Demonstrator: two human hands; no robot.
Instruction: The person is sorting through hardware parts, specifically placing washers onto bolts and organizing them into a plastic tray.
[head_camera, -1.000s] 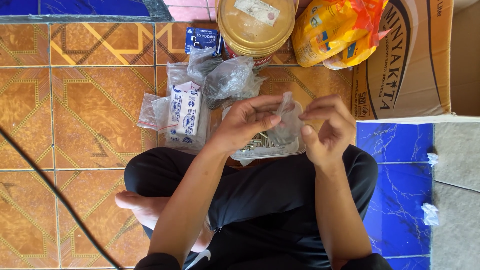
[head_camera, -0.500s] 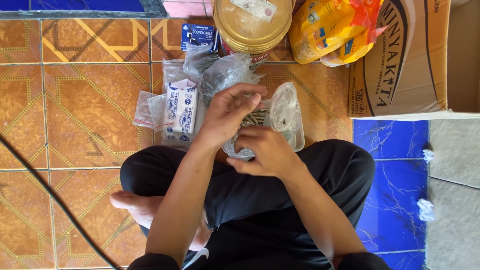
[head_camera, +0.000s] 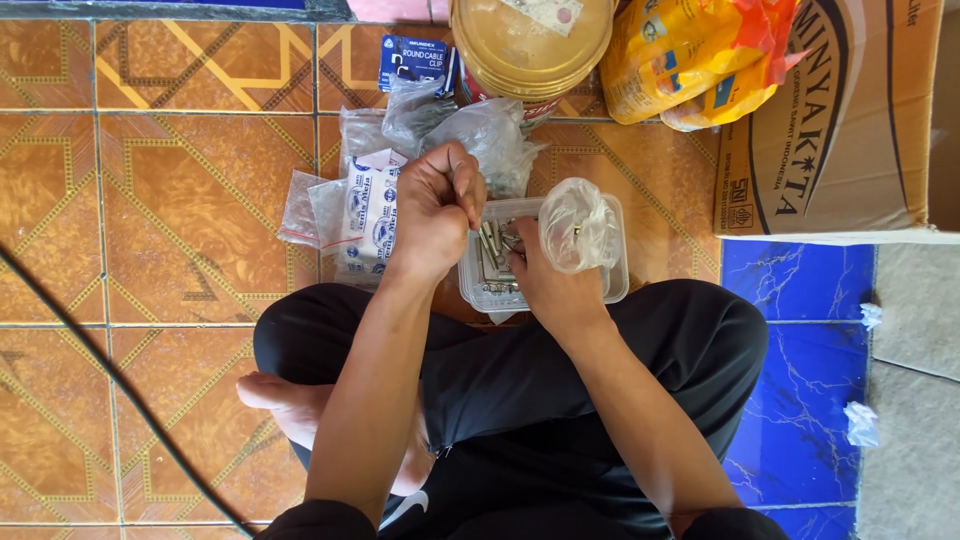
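Nearest, the right hand (head_camera: 548, 285) grips a crumpled clear plastic bag (head_camera: 577, 224) over a shallow translucent rectangular tub (head_camera: 618, 280) of dull metal screws (head_camera: 492, 250), which rests at the person's crossed shins. At ten o'clock of the tub, the left hand (head_camera: 432, 212) is curled, fingertips pinched on something too small to tell. Beyond, glossy sachets (head_camera: 368, 205) crowd eleven o'clock, a round gold lid (head_camera: 530, 40) twelve, a cardboard box (head_camera: 830, 120) two; smooth orange tiles (head_camera: 150, 200) lie open at nine
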